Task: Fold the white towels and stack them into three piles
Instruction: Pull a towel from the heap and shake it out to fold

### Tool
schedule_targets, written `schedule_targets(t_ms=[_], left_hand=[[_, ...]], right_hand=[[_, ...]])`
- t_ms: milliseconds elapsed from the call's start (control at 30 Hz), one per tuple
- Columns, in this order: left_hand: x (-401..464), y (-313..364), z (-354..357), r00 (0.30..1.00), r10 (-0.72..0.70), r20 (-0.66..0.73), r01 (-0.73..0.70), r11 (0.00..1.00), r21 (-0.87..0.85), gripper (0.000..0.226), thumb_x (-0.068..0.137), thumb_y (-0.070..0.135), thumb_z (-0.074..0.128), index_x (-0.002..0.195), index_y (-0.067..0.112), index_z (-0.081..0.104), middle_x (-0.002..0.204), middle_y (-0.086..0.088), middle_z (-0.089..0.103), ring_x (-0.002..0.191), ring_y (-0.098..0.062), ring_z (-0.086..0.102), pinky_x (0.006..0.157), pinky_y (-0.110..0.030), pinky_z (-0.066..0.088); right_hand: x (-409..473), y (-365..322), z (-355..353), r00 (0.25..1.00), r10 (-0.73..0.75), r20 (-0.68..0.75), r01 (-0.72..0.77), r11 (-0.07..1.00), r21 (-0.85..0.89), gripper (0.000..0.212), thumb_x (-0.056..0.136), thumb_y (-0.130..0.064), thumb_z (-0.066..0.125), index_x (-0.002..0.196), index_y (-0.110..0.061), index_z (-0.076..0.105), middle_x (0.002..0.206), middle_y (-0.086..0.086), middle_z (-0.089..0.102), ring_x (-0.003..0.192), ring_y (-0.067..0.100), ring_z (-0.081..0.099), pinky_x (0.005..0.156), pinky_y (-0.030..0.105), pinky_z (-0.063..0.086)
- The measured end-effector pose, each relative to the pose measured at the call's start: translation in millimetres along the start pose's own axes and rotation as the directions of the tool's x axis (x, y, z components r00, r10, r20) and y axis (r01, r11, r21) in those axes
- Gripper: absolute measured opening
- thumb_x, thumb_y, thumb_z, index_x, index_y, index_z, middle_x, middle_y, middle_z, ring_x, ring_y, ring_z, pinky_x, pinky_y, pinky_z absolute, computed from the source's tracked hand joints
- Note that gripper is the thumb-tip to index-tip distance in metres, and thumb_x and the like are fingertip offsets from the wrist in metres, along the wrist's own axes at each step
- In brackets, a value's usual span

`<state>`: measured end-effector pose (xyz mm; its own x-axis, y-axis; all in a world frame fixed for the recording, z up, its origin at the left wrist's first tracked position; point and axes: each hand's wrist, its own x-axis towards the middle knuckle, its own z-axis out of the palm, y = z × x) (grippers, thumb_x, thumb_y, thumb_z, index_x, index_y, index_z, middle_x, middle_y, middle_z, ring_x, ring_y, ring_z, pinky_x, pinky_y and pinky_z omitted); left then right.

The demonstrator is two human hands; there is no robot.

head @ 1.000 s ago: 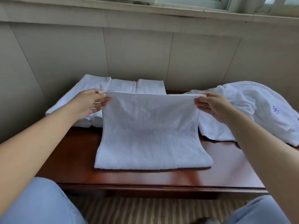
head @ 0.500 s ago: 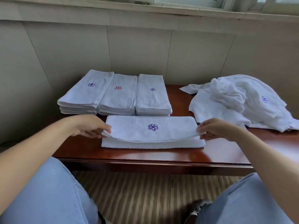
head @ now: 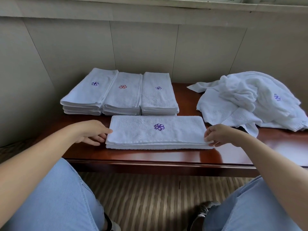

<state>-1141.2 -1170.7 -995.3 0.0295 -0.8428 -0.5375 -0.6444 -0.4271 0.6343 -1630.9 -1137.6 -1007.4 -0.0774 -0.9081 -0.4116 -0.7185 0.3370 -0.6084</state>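
Half-folded towel (head: 156, 132) lies just before the three piles (head: 120, 94); right hand (head: 221, 135) grip pinches its right end, left hand (head: 90, 132) spread at its left end; next, fold across.

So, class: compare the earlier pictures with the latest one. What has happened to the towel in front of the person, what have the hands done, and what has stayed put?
The front towel, held up by its top edge a second ago, has been brought down and now lies flat, folded. The left hand has let go and rests at its end; the right hand still pinches the right corner. The three piles and the unfolded heap stayed put.
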Motion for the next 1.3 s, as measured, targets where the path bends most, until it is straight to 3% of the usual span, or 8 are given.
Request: schedule_targets(t_ms=[200,433,600,800,967,1100,1200,1300], left_hand=[[0.8,1.0,10.6,0.997,-0.051,0.049,0.052,0.998,-0.027,0.042,0.088,0.028,0.081,0.121,0.009,0.066,0.119,-0.010,0.067,0.104,-0.021,0.069,0.076,-0.034,0.064],[1.5,1.6,13.1,0.994,0.002,0.105,0.015,0.988,-0.154,0.031,0.087,0.020,0.080,0.114,0.007,0.071,0.118,-0.012,0.073,0.103,-0.021,0.066,0.091,-0.035,0.056],[1.2,-3.5,11.3,0.998,0.009,0.055,-0.016,0.992,0.126,0.027,0.088,0.036,0.078,0.091,0.015,0.062,0.092,-0.005,0.060,0.081,-0.016,0.055,0.073,-0.027,0.048],[1.4,-5.0,12.7,0.998,0.063,0.005,-0.062,0.944,0.323,0.042,0.092,0.046,0.071,0.111,0.010,0.063,0.091,-0.005,0.057,0.077,-0.018,0.047,0.065,-0.027,0.041],[-2.4,-1.0,13.8,0.996,0.072,-0.060,-0.027,0.831,0.556,0.043,0.087,0.050,0.073,0.093,0.014,0.050,0.074,0.002,0.051,0.060,-0.013,0.040,0.052,-0.024,0.030],[-6.9,16.2,26.7,0.935,0.333,-0.120,-0.172,0.725,0.667,0.049,0.079,0.033,0.077,0.112,0.025,0.043,0.107,0.002,0.055,0.089,-0.017,0.056,0.067,-0.031,0.044],[1.0,40.9,55.1,0.838,0.544,-0.045,-0.402,0.670,0.624,0.047,0.088,0.032,0.071,0.128,0.030,0.048,0.137,0.001,0.044,0.132,-0.024,0.038,0.101,-0.039,0.041],[13.4,75.5,94.2,0.739,0.674,-0.006,-0.548,0.607,0.575,0.053,0.098,0.035,0.061,0.146,0.025,0.043,0.155,0.000,0.031,0.147,-0.026,0.022,0.117,-0.042,0.028]], right_hand=[[5.2,0.3,6.0,0.999,0.027,-0.023,-0.030,0.993,-0.111,0.015,0.086,-0.015,0.077,0.098,-0.011,0.069,0.091,0.007,0.066,0.081,0.020,0.061,0.083,0.038,0.058],[13.2,10.0,7.5,0.998,0.066,0.003,-0.065,0.995,-0.081,0.027,0.081,-0.018,0.084,0.097,-0.011,0.063,0.081,0.007,0.058,0.072,0.021,0.050,0.069,0.033,0.049],[15.9,15.7,7.5,0.995,0.099,0.026,-0.095,0.988,-0.118,0.033,0.078,-0.027,0.086,0.097,-0.015,0.063,0.079,0.004,0.058,0.073,0.021,0.046,0.068,0.031,0.040],[15.1,13.7,9.2,0.995,0.099,0.018,-0.095,0.982,-0.160,0.035,0.076,-0.033,0.087,0.097,-0.017,0.064,0.072,0.000,0.059,0.066,0.016,0.046,0.060,0.026,0.038],[9.4,5.6,11.1,0.995,0.097,0.016,-0.092,0.975,-0.200,0.030,0.080,-0.030,0.084,0.096,-0.017,0.062,0.080,0.002,0.060,0.071,0.017,0.048,0.064,0.027,0.039],[-1.4,-17.1,14.9,0.998,0.050,-0.048,-0.065,0.914,-0.401,0.029,0.082,-0.031,0.083,0.100,-0.022,0.062,0.108,0.001,0.057,0.090,0.019,0.056,0.076,0.029,0.046],[-1.5,-50.1,27.4,0.984,-0.134,-0.119,0.056,0.859,-0.509,0.030,0.087,-0.033,0.076,0.113,-0.024,0.062,0.125,0.004,0.045,0.111,0.024,0.051,0.092,0.036,0.047],[11.0,-90.3,51.5,0.926,-0.367,-0.093,0.277,0.824,-0.494,0.027,0.095,-0.031,0.065,0.121,-0.026,0.062,0.139,0.006,0.045,0.124,0.027,0.048,0.107,0.042,0.042]])
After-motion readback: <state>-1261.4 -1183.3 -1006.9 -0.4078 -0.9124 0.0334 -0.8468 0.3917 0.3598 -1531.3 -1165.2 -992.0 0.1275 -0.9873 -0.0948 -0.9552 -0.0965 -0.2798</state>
